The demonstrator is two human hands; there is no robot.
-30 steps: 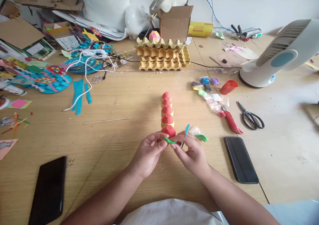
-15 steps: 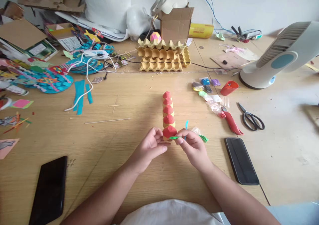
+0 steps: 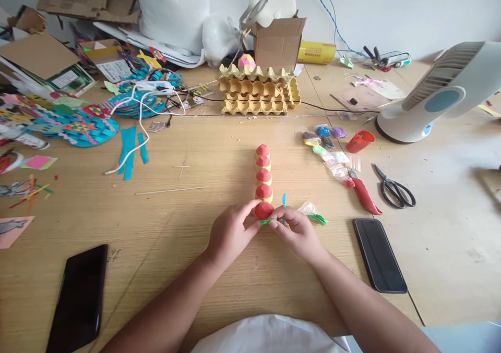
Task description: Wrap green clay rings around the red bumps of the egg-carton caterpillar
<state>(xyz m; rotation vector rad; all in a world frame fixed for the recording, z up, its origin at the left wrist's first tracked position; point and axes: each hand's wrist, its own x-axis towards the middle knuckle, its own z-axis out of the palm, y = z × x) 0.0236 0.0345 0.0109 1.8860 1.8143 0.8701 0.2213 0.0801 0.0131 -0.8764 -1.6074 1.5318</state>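
A row of red-painted egg-carton cups point(image 3: 263, 178) lies on the wooden table point(image 3: 203, 269), running away from me. My left hand point(image 3: 230, 234) rests against the nearest red cup, its fingers curled around that cup's left side. My right hand point(image 3: 297, 230) pinches a thin strip of green clay point(image 3: 268, 221) at the base of that cup. The same hand also holds a small blue plastic tool point(image 3: 284, 201) that points upward. A bag with more green clay point(image 3: 315, 216) lies just right of my right hand.
Black phones lie at lower left point(image 3: 78, 295) and right point(image 3: 379, 255). Scissors point(image 3: 395, 189), a red knife point(image 3: 364, 194), an orange cup point(image 3: 360, 140) and clay bags point(image 3: 326, 136) sit to the right. Stacked egg trays point(image 3: 256, 89) and a white fan point(image 3: 442, 95) stand behind; paper crafts point(image 3: 74, 123) fill the left.
Both hands have moved slightly forward and closer together at the nearest red cup. The green strip now lies against the cup's base, and the blue tool stands more upright.
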